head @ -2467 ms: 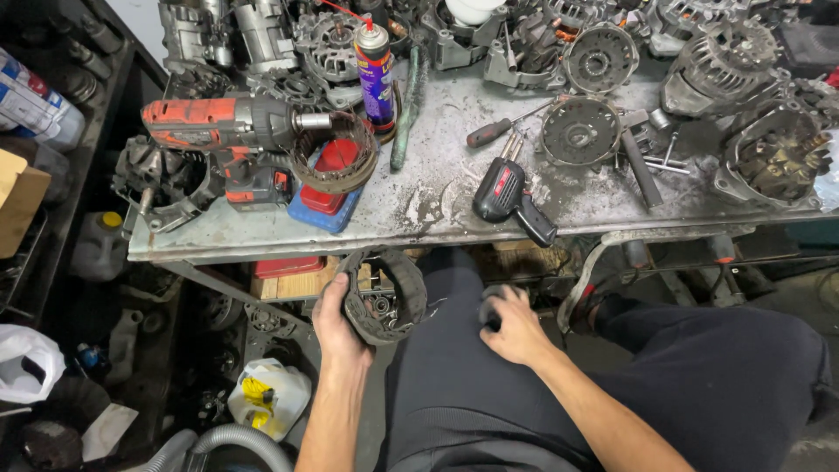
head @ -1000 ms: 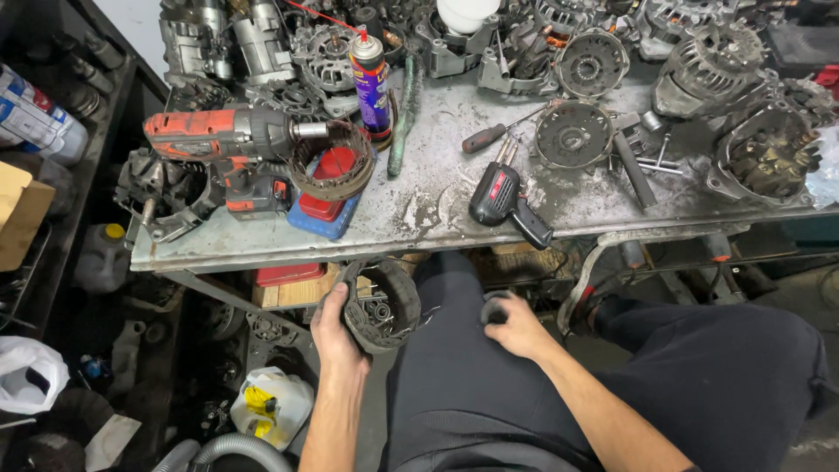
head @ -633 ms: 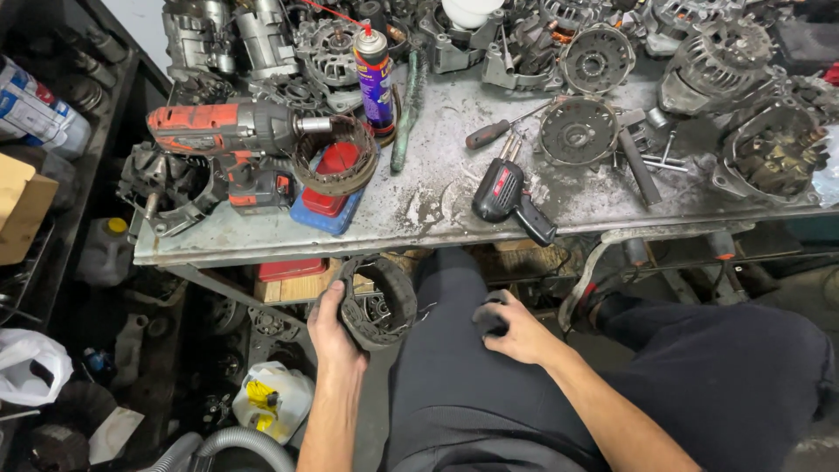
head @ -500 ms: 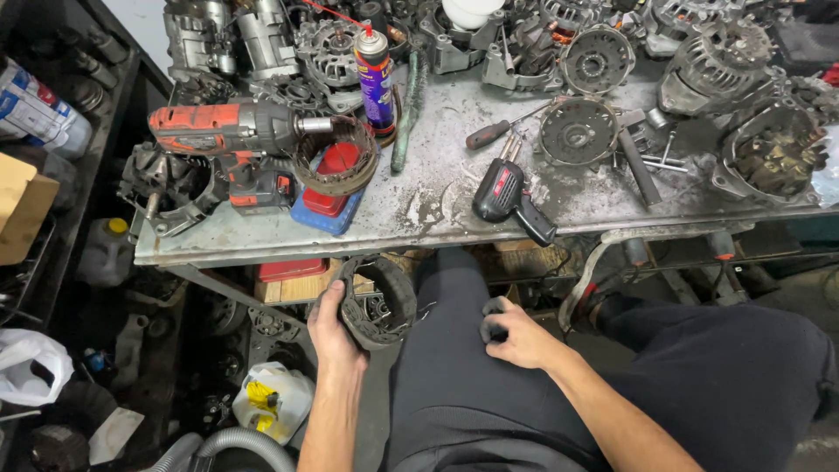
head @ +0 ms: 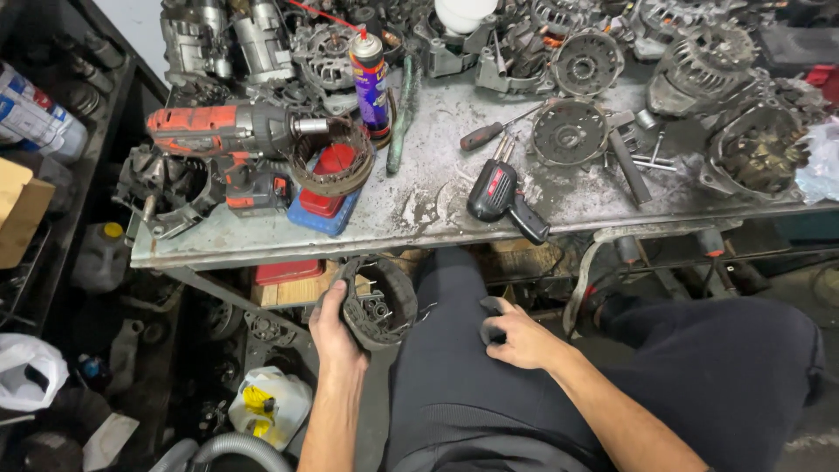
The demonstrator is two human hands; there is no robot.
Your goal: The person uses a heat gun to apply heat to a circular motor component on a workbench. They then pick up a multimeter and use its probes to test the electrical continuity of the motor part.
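My left hand [head: 332, 332] grips a dark round alternator stator ring [head: 377, 301] by its left rim, holding it below the front edge of the metal workbench [head: 419, 210], beside my left thigh. On my lap in dark trousers lies my right hand [head: 517, 336], fingers curled around a small dark part [head: 491, 316]. What that part is I cannot tell.
The bench carries a red cordless impact driver [head: 223, 131], a spray can [head: 370, 83], a black soldering gun [head: 502, 197], a screwdriver [head: 489, 131], another stator ring on a blue-red box [head: 332, 166], and several alternator housings [head: 752, 157]. Bottles and bags crowd the floor at left [head: 266, 406].
My left hand has tilted the stator ring slightly and kept it below the bench edge. My right hand shifted a little on my lap with the small part.
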